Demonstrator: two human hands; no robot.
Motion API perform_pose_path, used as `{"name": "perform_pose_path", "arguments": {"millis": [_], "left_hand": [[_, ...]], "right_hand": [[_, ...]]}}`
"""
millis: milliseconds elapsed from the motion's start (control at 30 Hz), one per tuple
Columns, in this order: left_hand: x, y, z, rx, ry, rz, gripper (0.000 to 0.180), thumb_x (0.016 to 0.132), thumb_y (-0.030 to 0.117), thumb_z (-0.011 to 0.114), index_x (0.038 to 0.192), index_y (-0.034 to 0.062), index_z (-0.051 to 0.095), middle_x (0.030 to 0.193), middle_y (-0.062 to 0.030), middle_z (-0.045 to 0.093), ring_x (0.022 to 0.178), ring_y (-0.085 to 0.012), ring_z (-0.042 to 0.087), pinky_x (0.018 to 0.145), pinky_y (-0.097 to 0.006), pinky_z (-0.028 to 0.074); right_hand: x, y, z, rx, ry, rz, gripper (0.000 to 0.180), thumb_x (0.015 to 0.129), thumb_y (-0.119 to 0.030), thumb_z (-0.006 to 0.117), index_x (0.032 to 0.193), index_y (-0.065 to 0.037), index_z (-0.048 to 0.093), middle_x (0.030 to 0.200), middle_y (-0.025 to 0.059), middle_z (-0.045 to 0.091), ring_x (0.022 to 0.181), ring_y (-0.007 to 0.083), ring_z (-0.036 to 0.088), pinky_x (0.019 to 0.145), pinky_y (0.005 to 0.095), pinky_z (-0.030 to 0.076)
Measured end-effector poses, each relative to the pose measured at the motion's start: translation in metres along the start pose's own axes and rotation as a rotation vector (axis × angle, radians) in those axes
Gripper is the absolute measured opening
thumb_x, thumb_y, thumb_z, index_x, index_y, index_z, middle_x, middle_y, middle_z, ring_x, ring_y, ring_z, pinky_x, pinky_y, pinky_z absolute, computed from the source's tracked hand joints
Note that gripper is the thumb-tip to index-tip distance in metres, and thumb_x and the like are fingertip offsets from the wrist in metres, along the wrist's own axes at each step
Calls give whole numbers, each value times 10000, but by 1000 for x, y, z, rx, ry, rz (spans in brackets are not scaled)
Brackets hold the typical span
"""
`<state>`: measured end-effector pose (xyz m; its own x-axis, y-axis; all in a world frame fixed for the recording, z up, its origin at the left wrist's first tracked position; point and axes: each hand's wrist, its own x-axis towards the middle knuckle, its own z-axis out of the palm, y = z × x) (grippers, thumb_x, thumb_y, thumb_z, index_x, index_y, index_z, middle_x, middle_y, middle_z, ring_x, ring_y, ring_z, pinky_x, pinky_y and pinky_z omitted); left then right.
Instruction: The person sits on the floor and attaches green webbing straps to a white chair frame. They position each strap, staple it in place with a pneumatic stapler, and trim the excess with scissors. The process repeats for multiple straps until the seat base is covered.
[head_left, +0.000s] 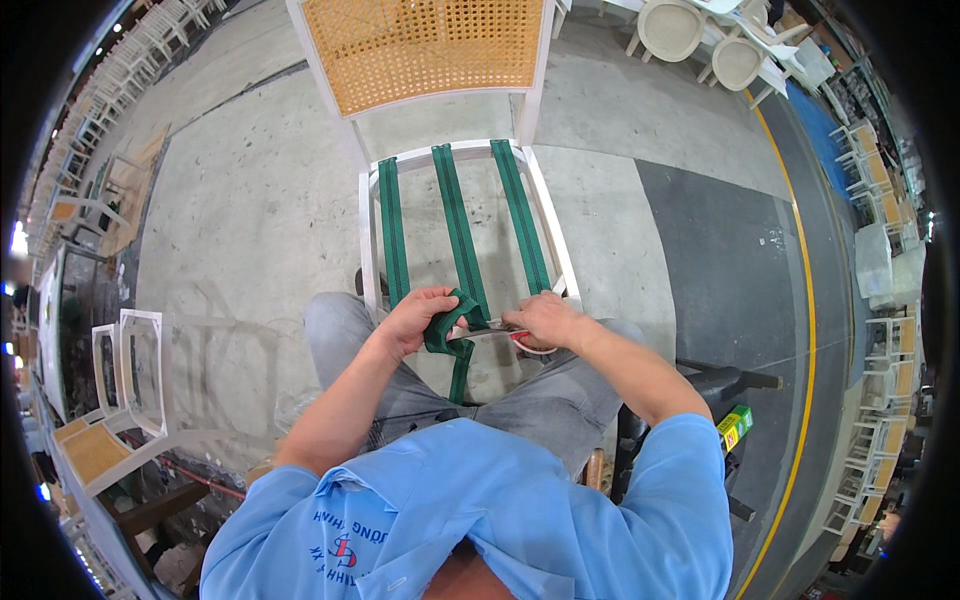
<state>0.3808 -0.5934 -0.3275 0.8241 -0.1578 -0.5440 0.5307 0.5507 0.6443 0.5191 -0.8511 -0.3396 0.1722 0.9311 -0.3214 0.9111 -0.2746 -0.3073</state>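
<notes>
Concrete floor point(240, 210); left hand point(412, 320) grips webbing point(441, 334); right hand point(546, 318) holds scissors point(520, 341), partly hidden

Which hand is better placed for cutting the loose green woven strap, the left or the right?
The right hand, most likely: it holds the red-handled metal scissors, whose blades point left toward the loose green woven strap. The left hand is occupied with gripping that strap.

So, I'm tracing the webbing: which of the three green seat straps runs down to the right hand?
The rightmost strap: its near end meets the right hand, while the left strap runs toward the left hand and the middle strap between both.
</notes>
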Motion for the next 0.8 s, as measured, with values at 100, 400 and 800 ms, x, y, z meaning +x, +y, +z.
{"name": "perform_pose_path", "arguments": {"millis": [100,400,800], "left_hand": [[1,-4,-1,-14,88,46,220,1032,143,566,1188,9,646,962,-103,731,708,-165,687,654,-313,588],[14,-100,0,191,189,35,341,1040,125,540,1372,54,578,1250,-31,663,1080,-166,634,946,-330,487],[52,-147,29,612,245,109,288,953,180,617,1157,-24,624,1202,-135,455,1125,-257,477,988,-370,402]], "right_hand": [[-27,-1,-3,142,122,193,470,844,-491,760,1177,-184,636,924,137,696,905,371,698,772,488,523],[-228,-60,25,603,1005,1293,641,830,-561,789,1250,-118,595,898,147,725,845,383,711,735,445,538],[-416,-203,210,132,703,2100,462,911,-306,697,1310,-77,648,1203,200,674,1126,393,631,1006,465,484]]}}
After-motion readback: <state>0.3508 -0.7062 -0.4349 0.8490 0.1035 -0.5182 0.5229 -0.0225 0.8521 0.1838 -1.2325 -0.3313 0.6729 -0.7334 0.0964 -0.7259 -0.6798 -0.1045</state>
